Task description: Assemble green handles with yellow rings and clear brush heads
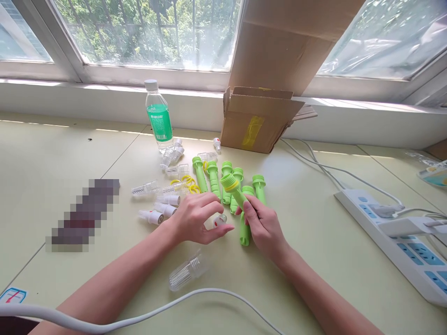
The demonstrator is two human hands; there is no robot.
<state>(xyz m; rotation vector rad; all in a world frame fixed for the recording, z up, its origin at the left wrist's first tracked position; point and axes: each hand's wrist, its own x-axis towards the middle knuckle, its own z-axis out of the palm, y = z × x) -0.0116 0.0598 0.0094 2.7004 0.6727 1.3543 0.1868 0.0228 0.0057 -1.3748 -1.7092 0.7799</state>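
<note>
My left hand (200, 218) curls its thumb and fingers around a small white part (220, 220) with a red mark and a clear top. The thumb covers its lower edge, and some fingertips are hidden. My right hand (263, 223) grips a green threaded tube (234, 188), tilted, with a yellow ring just below its thread. Several more green tubes (200, 174) lie grouped behind and below it. White-capped parts (151, 216) and clear ribbed plastic covers (145, 188) lie left of my left hand. Loose yellow rings (188, 181) rest among them. Nearer me lies another clear cover (186, 272).
A water bottle (159, 118) with a green label stands near the windowsill. An open cardboard box (258, 123) is behind the tubes. At right is a white power strip (394, 242) with cables. A white cable (202, 291) crosses the front. A blurred dark object (84, 216) lies left.
</note>
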